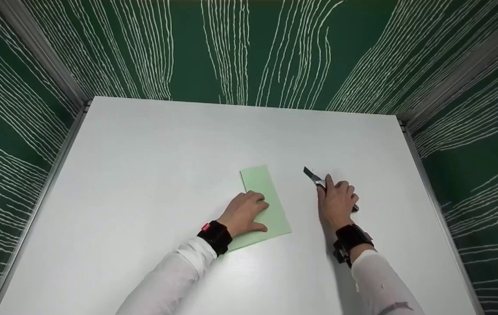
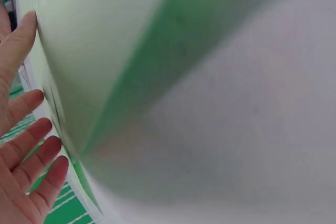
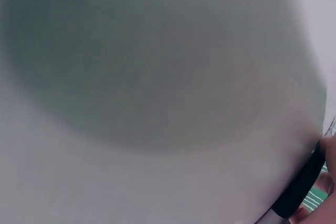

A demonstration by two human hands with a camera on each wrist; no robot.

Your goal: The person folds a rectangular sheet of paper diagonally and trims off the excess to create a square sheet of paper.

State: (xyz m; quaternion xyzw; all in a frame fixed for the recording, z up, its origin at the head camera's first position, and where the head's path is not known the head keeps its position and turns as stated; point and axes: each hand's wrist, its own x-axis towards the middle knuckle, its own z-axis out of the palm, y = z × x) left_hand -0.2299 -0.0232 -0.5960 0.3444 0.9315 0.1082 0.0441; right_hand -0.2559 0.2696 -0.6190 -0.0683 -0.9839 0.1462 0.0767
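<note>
A light green sheet of paper (image 1: 278,214), seemingly folded or layered, lies near the middle of the white table. My left hand (image 1: 244,212) rests on it with the fingers spread. In the left wrist view that hand's fingertips touch the pale green paper (image 2: 100,40), and a thin dark line runs along the paper beside them. To the right of the sheet, apart from it, my right hand (image 1: 338,203) holds a utility knife (image 1: 313,175), its blade out and pointing up and left. The right wrist view shows the knife's black handle (image 3: 299,187) by the fingers; much else there is blurred.
The white table (image 1: 152,153) spreads around both hands. Green walls (image 1: 266,52) with wavy white lines stand behind it and on both sides. Grey metal posts (image 1: 41,48) rise at the back corners, and a rail runs along each side of the table.
</note>
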